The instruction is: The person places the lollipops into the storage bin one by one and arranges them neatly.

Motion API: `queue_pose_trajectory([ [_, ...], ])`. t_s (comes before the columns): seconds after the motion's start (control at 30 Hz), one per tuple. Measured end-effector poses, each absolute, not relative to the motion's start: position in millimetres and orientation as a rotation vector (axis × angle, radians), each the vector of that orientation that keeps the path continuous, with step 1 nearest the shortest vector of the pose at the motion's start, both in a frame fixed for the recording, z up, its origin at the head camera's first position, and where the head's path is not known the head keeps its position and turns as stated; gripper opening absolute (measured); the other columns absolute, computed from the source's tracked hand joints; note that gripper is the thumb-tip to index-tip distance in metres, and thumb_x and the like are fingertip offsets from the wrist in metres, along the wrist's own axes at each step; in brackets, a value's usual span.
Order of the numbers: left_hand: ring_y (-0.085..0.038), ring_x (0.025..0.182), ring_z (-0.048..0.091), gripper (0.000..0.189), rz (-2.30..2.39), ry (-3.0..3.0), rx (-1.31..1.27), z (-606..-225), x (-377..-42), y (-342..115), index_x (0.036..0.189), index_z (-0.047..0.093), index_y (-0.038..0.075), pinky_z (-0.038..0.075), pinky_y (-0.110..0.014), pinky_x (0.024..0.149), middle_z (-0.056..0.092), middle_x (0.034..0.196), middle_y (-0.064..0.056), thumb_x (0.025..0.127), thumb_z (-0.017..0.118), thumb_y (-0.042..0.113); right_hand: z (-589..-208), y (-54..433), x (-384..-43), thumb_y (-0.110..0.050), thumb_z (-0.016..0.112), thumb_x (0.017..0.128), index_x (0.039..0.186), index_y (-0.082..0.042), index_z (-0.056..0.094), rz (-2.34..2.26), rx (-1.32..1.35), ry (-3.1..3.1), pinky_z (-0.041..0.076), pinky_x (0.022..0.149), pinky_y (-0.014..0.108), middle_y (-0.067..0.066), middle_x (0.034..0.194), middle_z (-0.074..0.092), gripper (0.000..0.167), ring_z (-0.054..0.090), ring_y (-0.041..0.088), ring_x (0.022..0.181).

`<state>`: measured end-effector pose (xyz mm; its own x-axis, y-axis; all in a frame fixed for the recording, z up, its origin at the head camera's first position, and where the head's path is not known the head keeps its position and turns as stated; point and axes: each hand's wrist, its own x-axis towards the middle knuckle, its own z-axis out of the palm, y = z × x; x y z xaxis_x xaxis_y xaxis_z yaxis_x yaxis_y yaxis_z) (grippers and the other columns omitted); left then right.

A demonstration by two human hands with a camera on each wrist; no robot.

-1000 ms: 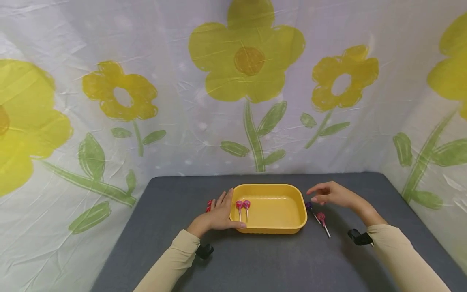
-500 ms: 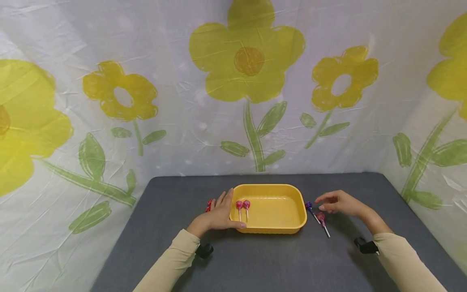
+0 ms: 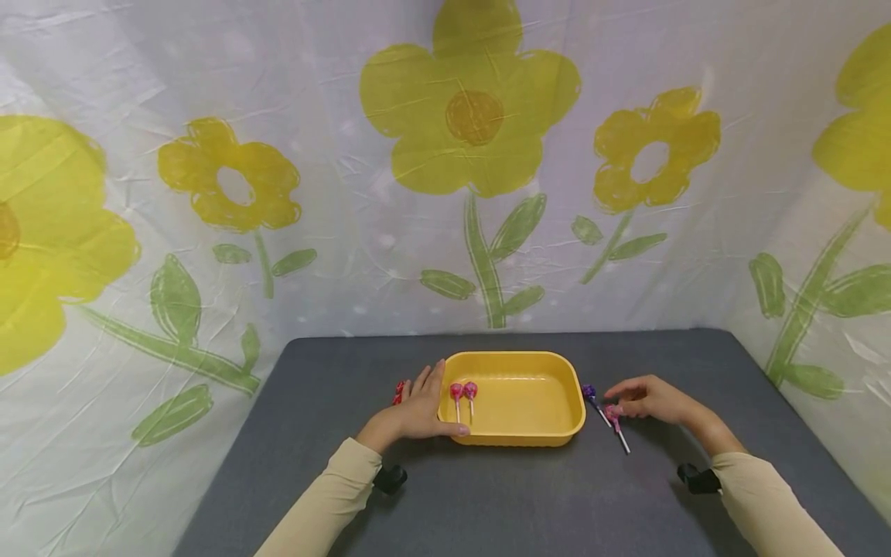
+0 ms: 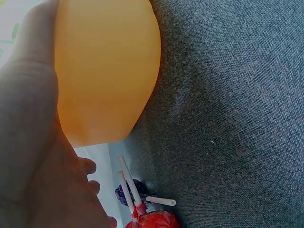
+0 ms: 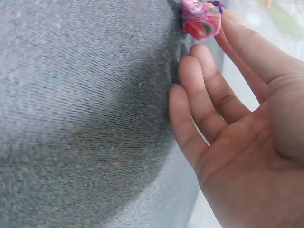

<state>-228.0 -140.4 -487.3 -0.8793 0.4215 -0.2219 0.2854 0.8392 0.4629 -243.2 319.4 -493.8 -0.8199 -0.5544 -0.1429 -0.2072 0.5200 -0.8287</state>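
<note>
My left hand (image 3: pixel 415 410) rests spread against the left end of a yellow plastic basket (image 3: pixel 518 439), its thumb along the front corner. Two pink-wrapped lollipops (image 3: pixel 456 393) lie side by side inside the basket on the left. To the right of it, my right hand (image 3: pixel 657 399) pinches the wrapped head of a pink lollipop (image 5: pixel 202 21) between thumb and forefinger; the other fingers are loosely bent. That lollipop's white stick points toward the front. A purple lollipop (image 3: pixel 589 391) lies beside it, close to the basket's right wall.
Red-wrapped lollipops (image 4: pixel 154 221) and a dark purple one (image 4: pixel 124 194) lie left of the basket, partly hidden by my left hand in the head view. The dark grey tabletop (image 3: pixel 487 495) meets a flower-printed curtain (image 3: pixel 334 255) at the back.
My right hand has moved down and rightward from beside the basket's rim, past the purple lollipop, and its fingers have closed on the pink one. My left hand and the basket stay put.
</note>
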Motion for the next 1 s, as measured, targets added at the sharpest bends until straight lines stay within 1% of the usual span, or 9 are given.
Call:
queue_pose_trajectory([
  [0.1,-0.036,0.156,0.000,0.132,0.606,2.701,0.532,-488.3,-228.1,-140.8,0.159,-0.009,0.009,0.002,-0.067,0.121,-0.003,0.169,-0.011,0.074,0.069,0.074,-494.9,317.8,-241.7,-0.010,0.066,0.093,0.121,0.009,0.064,-1.215,-0.622,2.387,0.048,0.063,0.021,0.010,0.095,0.070,0.033,0.054,0.000,0.072],
  [0.33,-0.037,0.156,0.000,0.132,0.615,2.699,0.531,-488.8,-228.0,-141.0,0.159,-0.009,0.008,0.002,-0.068,0.120,-0.003,0.169,-0.011,0.074,0.069,0.074,-496.8,315.5,-240.3,-0.015,0.070,0.092,0.119,0.006,0.067,-1.198,-0.596,2.403,0.052,0.072,0.019,0.020,0.110,0.072,0.034,0.060,0.000,0.084],
  [0.53,-0.038,0.156,0.002,0.132,0.635,2.698,0.528,-487.7,-227.8,-140.1,0.159,-0.007,0.007,0.003,-0.068,0.120,-0.001,0.169,-0.012,0.074,0.070,0.072,-498.7,316.1,-241.8,-0.019,0.069,0.093,0.115,0.004,0.069,-1.140,-0.590,2.433,0.051,0.072,0.019,0.018,0.107,0.073,0.032,0.060,0.000,0.084],
  [0.7,-0.037,0.156,0.002,0.132,0.621,2.699,0.525,-487.9,-227.5,-140.5,0.159,-0.007,0.008,0.004,-0.068,0.120,-0.001,0.169,-0.011,0.074,0.069,0.074,-498.9,315.8,-241.6,-0.018,0.068,0.094,0.114,0.004,0.070,-1.143,-0.594,2.430,0.051,0.071,0.019,0.017,0.106,0.074,0.030,0.059,-0.001,0.083],
  [0.87,-0.038,0.156,0.002,0.132,0.647,2.697,0.537,-488.5,-227.5,-141.3,0.159,-0.007,0.007,0.004,-0.069,0.120,-0.002,0.169,-0.012,0.074,0.070,0.073,-496.6,314.1,-240.0,-0.015,0.067,0.093,0.113,0.005,0.069,-1.174,-0.585,2.421,0.048,0.067,0.020,0.017,0.103,0.074,0.029,0.056,-0.001,0.078],
  [1.0,-0.038,0.156,0.001,0.132,0.628,2.702,0.532,-488.8,-228.3,-140.8,0.159,-0.007,0.008,0.004,-0.068,0.120,-0.002,0.169,-0.011,0.074,0.069,0.074,-495.7,314.4,-239.8,-0.014,0.067,0.093,0.113,0.005,0.069,-1.189,-0.598,2.417,0.045,0.063,0.020,0.015,0.098,0.073,0.027,0.053,-0.001,0.073],
])
